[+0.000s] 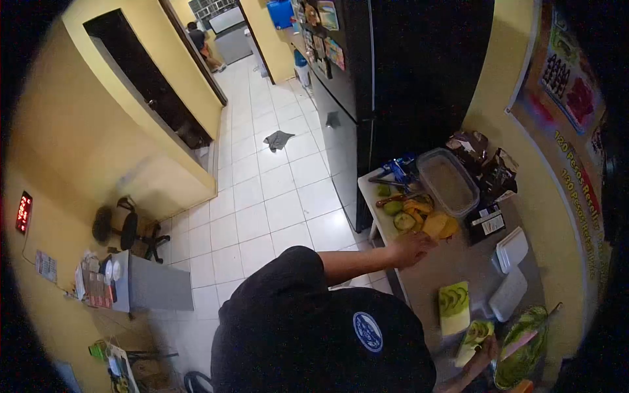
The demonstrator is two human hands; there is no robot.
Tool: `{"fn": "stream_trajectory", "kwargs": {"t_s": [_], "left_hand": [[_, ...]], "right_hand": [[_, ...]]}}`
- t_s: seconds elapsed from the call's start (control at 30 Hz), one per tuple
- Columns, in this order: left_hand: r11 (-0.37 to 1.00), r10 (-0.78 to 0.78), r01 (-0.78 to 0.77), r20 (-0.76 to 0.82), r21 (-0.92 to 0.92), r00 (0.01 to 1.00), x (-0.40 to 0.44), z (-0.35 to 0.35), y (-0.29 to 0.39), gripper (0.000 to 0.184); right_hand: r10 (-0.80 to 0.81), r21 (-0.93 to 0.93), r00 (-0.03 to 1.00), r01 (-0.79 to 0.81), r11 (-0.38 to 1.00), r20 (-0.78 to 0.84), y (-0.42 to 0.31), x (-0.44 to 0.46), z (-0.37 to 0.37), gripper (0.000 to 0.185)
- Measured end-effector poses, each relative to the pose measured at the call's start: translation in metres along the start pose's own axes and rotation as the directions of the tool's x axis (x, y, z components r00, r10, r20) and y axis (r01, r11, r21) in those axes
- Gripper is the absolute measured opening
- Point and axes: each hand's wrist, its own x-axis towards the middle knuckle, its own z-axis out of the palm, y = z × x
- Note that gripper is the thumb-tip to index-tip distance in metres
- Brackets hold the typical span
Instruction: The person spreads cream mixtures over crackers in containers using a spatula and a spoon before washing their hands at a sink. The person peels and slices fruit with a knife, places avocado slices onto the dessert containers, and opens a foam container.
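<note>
My left hand [411, 249] is over the table beside cut yellow fruit [438, 225] that looks like mango. Its fingers are bunched together, and whatever they hold is hidden. Just beyond lie green fruit pieces [404, 221] and orange-yellow slices or peels [419, 208]. Close to my body, my right hand [481, 361] grips the edge of a small pale tray [464, 354] topped with green slices. A similar pale tray [453, 323], also with green slices, rests beside it. To the right of that hand sits a green bowl [538, 347] with a pink spatula [519, 344] in it.
A clear plastic container [449, 182] stands at the table's far end, near dark packets [498, 173] and a black box [486, 224]. White foam trays [510, 295] lie along the wall side. A refrigerator [337, 131] adjoins the table. A grey cloth [278, 140] lies on the tiled floor.
</note>
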Motion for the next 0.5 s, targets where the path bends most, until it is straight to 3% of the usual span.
{"fn": "stream_trajectory", "kwargs": {"t_s": [0.07, 0.13, 0.17, 0.2, 0.23, 0.27, 0.3, 0.33, 0.37, 0.4, 0.43, 0.5], "left_hand": [[0.998, 0.018, -0.016, -0.053, 0.055, 0.998, -0.004, 0.014, 0.009, 0.042], [0.998, -0.042, 0.040, 0.035, 0.045, 0.999, -0.008, 0.016, 0.020, 0.037], [0.996, -0.029, 0.023, 0.071, 0.084, 0.997, -0.009, 0.032, 0.015, 0.034], [0.994, 0.004, -0.016, 0.117, 0.105, 0.993, -0.003, 0.032, 0.024, 0.032], [0.996, -0.087, 0.086, 0.118, 0.017, 0.989, -0.004, 0.031, 0.029, 0.031], [1.000, -0.002, 0.002, 0.016, -0.010, 1.000, -0.004, 0.034, 0.035, 0.031], [0.977, 0.131, -0.152, 0.139, 0.151, 0.981, 0.002, 0.040, 0.036, 0.033], [0.942, 0.207, -0.246, 0.180, 0.229, 0.962, 0.007, 0.038, 0.045, 0.033], [0.989, 0.141, -0.140, 0.032, -0.045, 0.989, 0.009, 0.024, 0.066, 0.031], [0.985, 0.168, -0.167, 0.051, -0.030, 0.984, 0.017, 0.025, 0.076, 0.029], [0.982, 0.191, -0.191, 0.071, -0.009, 0.979, 0.023, 0.032, 0.087, 0.027], [0.942, 0.334, -0.328, 0.128, -0.069, 0.934, 0.037, 0.043, 0.114, 0.026]], "right_hand": [[-0.079, 0.286, 0.991, 0.106, 0.952, -0.106, -0.022, -0.003, 0.001, 0.023], [-0.077, 0.221, 0.997, 0.071, 0.973, 0.017, -0.035, -0.005, -0.015, 0.025], [-0.173, 0.079, 0.985, 0.174, 0.982, -0.029, -0.010, 0.007, -0.021, 0.031], [-0.029, 0.191, 0.996, 0.013, 0.982, 0.081, -0.046, -0.009, -0.025, 0.035], [-0.005, 0.092, 1.000, 0.004, 0.996, 0.010, -0.085, -0.028, -0.021, 0.035], [-0.094, 0.191, 0.996, 0.093, 0.977, -0.008, -0.045, -0.016, -0.029, 0.033], [-0.102, 0.076, 0.995, 0.100, 0.992, 0.025, -0.080, -0.032, -0.026, 0.029], [-0.100, 0.140, 0.987, 0.117, 0.983, -0.126, -0.079, -0.041, -0.017, 0.024], [-0.277, -0.121, 0.958, 0.267, 0.956, -0.074, -0.046, -0.029, -0.026, 0.021], [-0.350, -0.151, 0.926, 0.330, 0.932, -0.143, -0.085, -0.047, -0.018, 0.020], [-0.270, -0.228, 0.940, 0.221, 0.948, -0.210, -0.092, -0.056, -0.015, 0.021], [-0.167, 0.202, 0.950, 0.224, 0.953, -0.266, -0.057, -0.063, -0.019, 0.022]]}}
